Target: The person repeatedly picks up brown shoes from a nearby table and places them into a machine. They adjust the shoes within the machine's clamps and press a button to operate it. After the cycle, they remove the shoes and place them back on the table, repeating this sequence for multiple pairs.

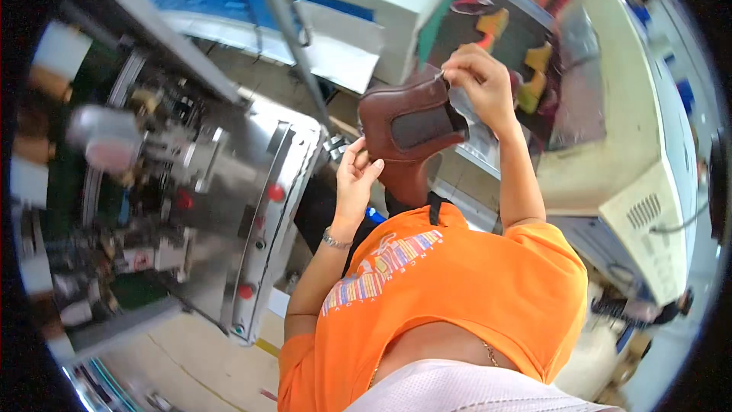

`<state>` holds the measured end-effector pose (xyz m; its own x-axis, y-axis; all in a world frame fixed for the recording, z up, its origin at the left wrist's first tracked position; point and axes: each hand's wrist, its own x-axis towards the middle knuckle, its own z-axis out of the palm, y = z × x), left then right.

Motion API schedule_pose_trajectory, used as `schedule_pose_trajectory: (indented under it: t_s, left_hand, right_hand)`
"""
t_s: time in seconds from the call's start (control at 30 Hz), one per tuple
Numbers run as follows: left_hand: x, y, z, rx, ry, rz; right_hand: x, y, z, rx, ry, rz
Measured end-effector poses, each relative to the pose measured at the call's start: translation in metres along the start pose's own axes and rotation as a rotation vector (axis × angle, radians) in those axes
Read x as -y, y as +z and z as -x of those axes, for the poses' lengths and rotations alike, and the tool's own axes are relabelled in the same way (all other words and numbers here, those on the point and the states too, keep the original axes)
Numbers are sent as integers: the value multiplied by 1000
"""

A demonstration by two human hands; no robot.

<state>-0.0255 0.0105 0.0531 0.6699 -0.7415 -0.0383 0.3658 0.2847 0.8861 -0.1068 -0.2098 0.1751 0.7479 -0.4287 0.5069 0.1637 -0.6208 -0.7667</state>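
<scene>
A brown leather ankle boot (377, 111) with a dark elastic side panel (422, 131) is held up in front of my body. Its shaft opening faces right and its toe part hangs toward my waist; whether it has a sole I cannot tell. My left hand (357, 183) grips its lower left edge between thumb and fingers. Up at the opening, my right hand (482, 82) is closed in a pinch at the boot's top edge. What exactly lies between those fingertips, perhaps a tab or thread, is too small to make out.
To the left stands a metal machine (206, 221) with red push buttons (276, 193) along its near side. A beige machine housing (610, 175) is at the right. Yellow pieces (494, 24) lie on a dark rack behind my right hand. A metal post (286, 30) rises beyond the boot.
</scene>
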Motion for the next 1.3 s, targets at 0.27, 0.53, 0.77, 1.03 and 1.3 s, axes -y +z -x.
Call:
schedule_pose_trajectory:
  t_s: [0.27,0.53,0.77,1.03,1.3]
  left_hand:
    - [82,-34,-16,-16,-167,-285]
    - [58,-96,-12,-202,-188,-434]
    - [47,-108,21,-340,-232,-511]
    - [56,-105,67,-470,-429,-334]
    - [37,-106,56,-327,-369,-464]
  right_hand:
    - [-74,-71,21,-68,-79,553]
    - [-316,-190,-100,-492,159,639]
    - [-394,-247,-55,-353,466,949]
    - [-388,-209,119,-178,826,517]
    - [-400,-196,65,-794,850,709]
